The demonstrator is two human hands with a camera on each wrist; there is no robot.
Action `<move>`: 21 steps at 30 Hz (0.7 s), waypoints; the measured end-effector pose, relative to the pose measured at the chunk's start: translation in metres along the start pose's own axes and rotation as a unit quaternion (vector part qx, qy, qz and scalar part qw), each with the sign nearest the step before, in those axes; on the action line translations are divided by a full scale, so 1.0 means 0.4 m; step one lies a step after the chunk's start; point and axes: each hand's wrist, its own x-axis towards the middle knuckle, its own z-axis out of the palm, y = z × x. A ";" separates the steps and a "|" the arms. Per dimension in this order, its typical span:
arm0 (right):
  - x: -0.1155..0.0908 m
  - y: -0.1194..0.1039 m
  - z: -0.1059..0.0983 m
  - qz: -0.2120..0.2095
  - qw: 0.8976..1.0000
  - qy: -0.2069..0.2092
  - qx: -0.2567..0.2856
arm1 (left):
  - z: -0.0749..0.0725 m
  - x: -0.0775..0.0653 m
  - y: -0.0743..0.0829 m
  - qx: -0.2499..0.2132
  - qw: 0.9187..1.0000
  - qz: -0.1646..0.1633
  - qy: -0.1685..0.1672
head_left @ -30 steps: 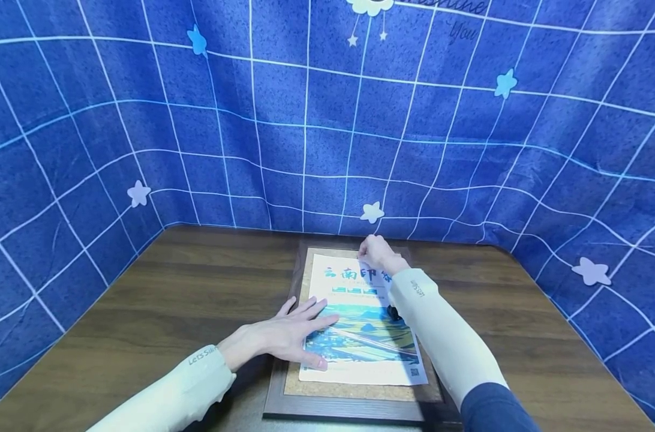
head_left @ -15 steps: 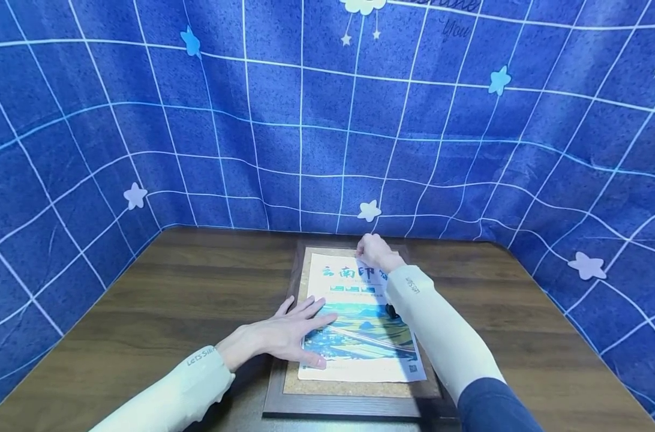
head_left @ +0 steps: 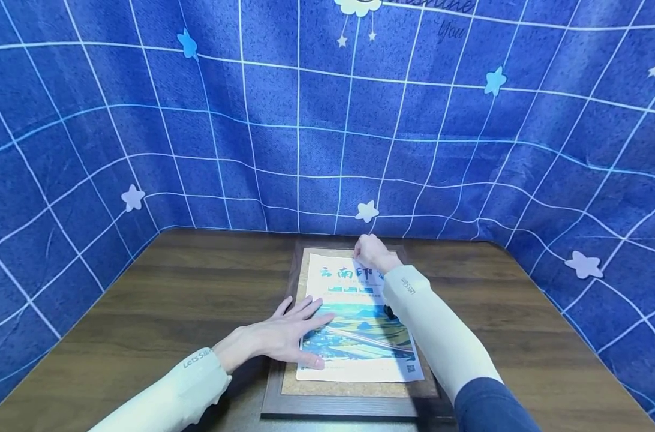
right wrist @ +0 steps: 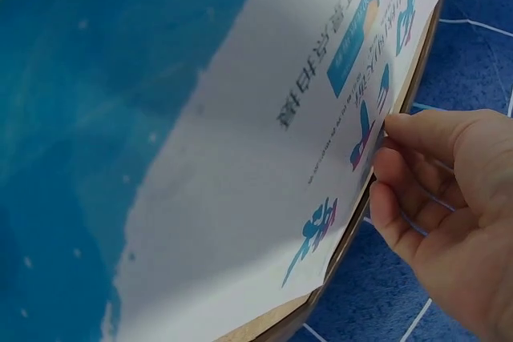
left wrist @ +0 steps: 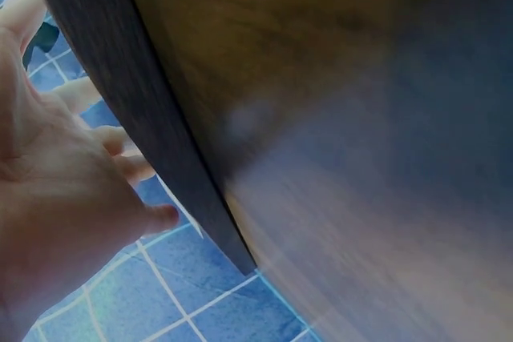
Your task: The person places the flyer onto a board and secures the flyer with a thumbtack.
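Note:
A printed poster (head_left: 360,345) with blue lettering and a landscape picture lies on a cork board (head_left: 354,389) in a dark frame. My left hand (head_left: 287,336) rests on the poster's left side, its fingers spread and straight. At the top edge of the sheet, my right hand (head_left: 372,252) has its fingers bent. In the right wrist view the thumb (right wrist: 413,130) and forefinger come together right at the poster's top edge, above the lettering. Whether a small thing sits between those fingertips, I cannot tell. The left hand (left wrist: 64,174) is partly hidden by the dark frame (left wrist: 144,78) in its wrist view.
The framed board lies on a dark wooden table (head_left: 225,270), reaching nearly to its far edge. Behind rises a blue curtain (head_left: 284,150) with a white grid and stars. A small black object (head_left: 389,312) shows beneath the right sleeve, over the poster.
The head view has shifted slightly, so everything sits a little further left. Both hands keep their places on the poster, with no visible change in their hold.

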 end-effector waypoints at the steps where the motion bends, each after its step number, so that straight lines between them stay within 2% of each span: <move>1: 0.000 0.000 0.002 0.000 1.000 -0.001 -0.002 | -0.001 -0.002 0.000 -0.002 1.000 -0.001 0.001; 8: 0.003 -0.013 0.001 -0.006 1.000 0.001 -0.021 | -0.015 -0.005 -0.015 0.001 1.000 -0.018 0.009; 16: -0.002 -0.036 -0.005 0.014 0.997 -0.058 -0.040 | -0.005 -0.005 -0.032 0.008 1.000 -0.029 0.006; 19: -0.017 -0.049 -0.012 -0.015 0.997 -0.059 -0.045 | -0.005 -0.006 -0.039 0.002 0.999 -0.031 0.006; 21: -0.033 -0.059 -0.022 -0.051 0.997 -0.042 -0.048 | -0.013 -0.006 -0.044 0.000 0.999 -0.035 0.015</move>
